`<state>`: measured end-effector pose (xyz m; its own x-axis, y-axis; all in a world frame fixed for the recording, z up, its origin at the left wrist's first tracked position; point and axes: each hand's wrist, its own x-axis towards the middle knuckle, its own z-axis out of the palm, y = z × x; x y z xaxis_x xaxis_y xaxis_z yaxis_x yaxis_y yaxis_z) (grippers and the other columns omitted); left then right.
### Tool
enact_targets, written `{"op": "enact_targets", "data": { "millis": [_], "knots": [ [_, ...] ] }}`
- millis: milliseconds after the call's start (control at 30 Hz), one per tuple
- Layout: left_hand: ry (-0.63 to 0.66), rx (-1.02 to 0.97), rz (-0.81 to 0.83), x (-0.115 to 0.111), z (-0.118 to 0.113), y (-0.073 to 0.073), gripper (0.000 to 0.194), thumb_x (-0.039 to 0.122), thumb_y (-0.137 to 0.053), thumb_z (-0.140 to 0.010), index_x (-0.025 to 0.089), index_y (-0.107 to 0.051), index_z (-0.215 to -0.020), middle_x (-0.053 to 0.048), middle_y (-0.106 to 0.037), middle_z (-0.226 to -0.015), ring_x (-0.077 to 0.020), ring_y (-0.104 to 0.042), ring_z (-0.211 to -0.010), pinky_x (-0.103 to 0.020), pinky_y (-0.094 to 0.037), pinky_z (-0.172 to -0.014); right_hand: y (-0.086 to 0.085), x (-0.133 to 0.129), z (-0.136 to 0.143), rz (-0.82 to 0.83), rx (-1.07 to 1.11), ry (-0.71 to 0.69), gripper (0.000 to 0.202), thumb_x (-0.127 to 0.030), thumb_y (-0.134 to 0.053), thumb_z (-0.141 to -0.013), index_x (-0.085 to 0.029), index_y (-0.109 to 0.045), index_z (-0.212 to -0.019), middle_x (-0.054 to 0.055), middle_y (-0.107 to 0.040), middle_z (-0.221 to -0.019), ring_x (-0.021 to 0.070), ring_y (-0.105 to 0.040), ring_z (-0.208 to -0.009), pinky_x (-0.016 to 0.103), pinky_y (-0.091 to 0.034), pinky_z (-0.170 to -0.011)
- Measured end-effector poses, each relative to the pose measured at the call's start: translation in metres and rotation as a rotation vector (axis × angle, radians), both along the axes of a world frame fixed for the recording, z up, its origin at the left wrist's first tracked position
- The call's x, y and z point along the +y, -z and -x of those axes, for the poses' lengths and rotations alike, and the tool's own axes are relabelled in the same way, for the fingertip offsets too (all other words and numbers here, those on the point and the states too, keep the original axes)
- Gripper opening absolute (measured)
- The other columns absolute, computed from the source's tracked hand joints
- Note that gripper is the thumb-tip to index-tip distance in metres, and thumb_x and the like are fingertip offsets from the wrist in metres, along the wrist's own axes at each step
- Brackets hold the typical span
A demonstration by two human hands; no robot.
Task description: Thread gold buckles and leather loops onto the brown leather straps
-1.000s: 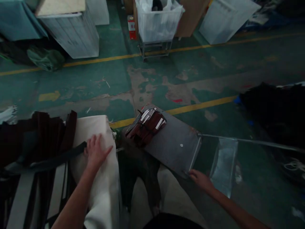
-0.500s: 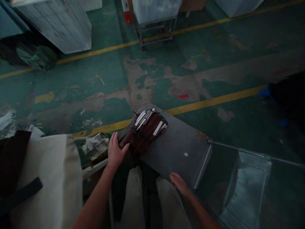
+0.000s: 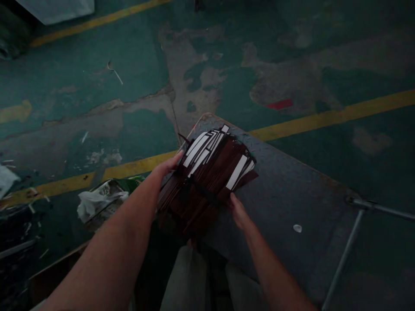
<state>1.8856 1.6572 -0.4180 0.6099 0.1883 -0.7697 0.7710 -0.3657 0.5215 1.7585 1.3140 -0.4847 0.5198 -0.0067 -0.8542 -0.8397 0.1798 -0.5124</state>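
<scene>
A tied bundle of dark reddish-brown strips (image 3: 207, 181) lies on the grey metal cart top (image 3: 275, 207). White patches show on several strips, and a black band (image 3: 207, 194) runs across the middle. Along the bundle's far left side, my left hand (image 3: 169, 165) grips its edge, with the fingertips partly hidden behind it. My right hand (image 3: 238, 211) holds the near right side, its fingers partly tucked out of sight against the strips. The two hands have the bundle between them.
A metal bar handle (image 3: 345, 255) joins the cart at right. A small white scrap (image 3: 297, 228) lies on the cart top. At left stands an open box with crumpled white plastic (image 3: 100, 201). Yellow lines (image 3: 292, 125) cross the worn green floor.
My right hand has moved from the cart's near edge up to the bundle's right side. My left hand has reached farther along its left side. The view has come closer and tilted down.
</scene>
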Motion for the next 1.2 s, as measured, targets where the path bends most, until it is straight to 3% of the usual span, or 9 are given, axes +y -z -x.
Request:
{"op": "enact_targets", "data": {
  "millis": [100, 200, 300, 400, 533, 733, 1000, 1100, 1200],
  "knots": [
    [-0.047, 0.017, 0.238, -0.006, -0.014, 0.031, 0.085, 0.078, -0.025, -0.089, 0.012, -0.066, -0.125, -0.016, -0.074, -0.112, -0.0312, -0.068, -0.104, -0.042, -0.054, -0.089, 0.015, -0.011, 0.011, -0.047, -0.029, 0.092, 0.075, -0.082, -0.057, -0.074, -0.024, -0.06, -0.123, 0.012, -0.06, -0.138, 0.0289, -0.053, -0.133, 0.045, -0.043, -0.113],
    [-0.112, 0.054, 0.467, -0.009, -0.022, 0.051, 0.091, 0.085, -0.034, -0.081, 0.011, -0.065, -0.125, -0.017, -0.075, -0.102, -0.031, -0.069, -0.095, -0.043, -0.055, -0.083, 0.021, -0.015, 0.017, -0.124, -0.064, 0.136, 0.074, -0.086, -0.057, -0.071, -0.027, -0.064, -0.114, 0.01, -0.066, -0.13, 0.028, -0.057, -0.128, 0.046, -0.046, -0.111],
    [-0.157, 0.109, 0.602, -0.007, -0.023, 0.059, 0.088, 0.086, -0.049, -0.073, 0.013, -0.068, -0.119, -0.015, -0.076, -0.087, -0.0304, -0.069, -0.086, -0.044, -0.056, -0.078, 0.026, -0.007, 0.009, -0.19, -0.098, 0.144, 0.067, -0.077, -0.073, -0.064, -0.027, -0.068, -0.108, 0.006, -0.072, -0.12, 0.0278, -0.061, -0.122, 0.044, -0.05, -0.107],
    [-0.203, 0.167, 0.702, -0.006, -0.017, 0.058, 0.077, 0.077, -0.062, -0.073, 0.011, -0.07, -0.113, -0.013, -0.075, -0.082, -0.0281, -0.069, -0.081, -0.043, -0.056, -0.076, 0.029, 0.006, -0.005, -0.261, -0.125, 0.184, 0.061, -0.066, -0.081, -0.064, -0.026, -0.07, -0.108, 0.004, -0.074, -0.115, 0.0269, -0.063, -0.12, 0.041, -0.053, -0.105],
    [-0.242, 0.191, 0.686, -0.015, -0.004, 0.044, 0.066, 0.066, -0.073, -0.072, 0.009, -0.071, -0.106, -0.013, -0.075, -0.08, -0.0256, -0.068, -0.072, -0.041, -0.056, -0.072, 0.021, 0.014, -0.013, -0.327, -0.111, 0.276, 0.051, -0.064, -0.075, -0.073, -0.023, -0.072, -0.104, 0.006, -0.076, -0.109, 0.0264, -0.065, -0.119, 0.041, -0.054, -0.104],
    [-0.128, 0.082, 0.648, -0.06, 0.031, 0.01, 0.065, 0.058, -0.081, -0.065, 0.012, -0.07, -0.111, -0.012, -0.076, -0.096, -0.0259, -0.07, -0.08, -0.04, -0.057, -0.077, -0.005, -0.005, -0.005, -0.345, -0.004, 0.281, 0.083, -0.09, -0.056, -0.067, -0.018, -0.074, -0.105, 0.012, -0.076, -0.107, 0.0322, -0.062, -0.122, 0.051, -0.049, -0.107],
    [-0.019, -0.073, 0.695, -0.144, 0.085, -0.026, 0.071, 0.058, -0.079, -0.067, 0.02, -0.065, -0.125, -0.008, -0.07, -0.124, -0.0305, -0.063, -0.115, -0.041, -0.048, -0.103, -0.028, -0.072, 0.035, -0.026, 0.074, 0.397, 0.075, -0.089, -0.057, -0.064, -0.027, -0.074, -0.104, 0.005, -0.077, -0.105, 0.0329, -0.065, -0.117, 0.053, -0.051, -0.104],
    [0.104, -0.04, 0.583, -0.17, 0.102, -0.036, 0.079, 0.064, -0.08, -0.063, 0.024, -0.063, -0.129, -0.006, -0.069, -0.126, -0.0328, -0.061, -0.119, -0.045, -0.045, -0.106, -0.045, -0.095, 0.057, 0.099, 0.028, 0.389, 0.066, -0.085, -0.054, -0.071, -0.034, -0.073, -0.107, 0.001, -0.075, -0.111, 0.0314, -0.067, -0.113, 0.052, -0.055, -0.1],
    [0.178, -0.006, 0.521, -0.189, 0.115, -0.052, 0.087, 0.07, -0.079, -0.059, 0.027, -0.06, -0.132, -0.005, -0.068, -0.126, -0.0331, -0.06, -0.12, -0.047, -0.045, -0.107, -0.073, -0.117, 0.072, 0.188, -0.009, 0.354, 0.052, -0.079, -0.046, -0.082, -0.042, -0.072, -0.109, 0.0, -0.072, -0.118, 0.0287, -0.065, -0.115, 0.047, -0.058, -0.093]
  ]
}}
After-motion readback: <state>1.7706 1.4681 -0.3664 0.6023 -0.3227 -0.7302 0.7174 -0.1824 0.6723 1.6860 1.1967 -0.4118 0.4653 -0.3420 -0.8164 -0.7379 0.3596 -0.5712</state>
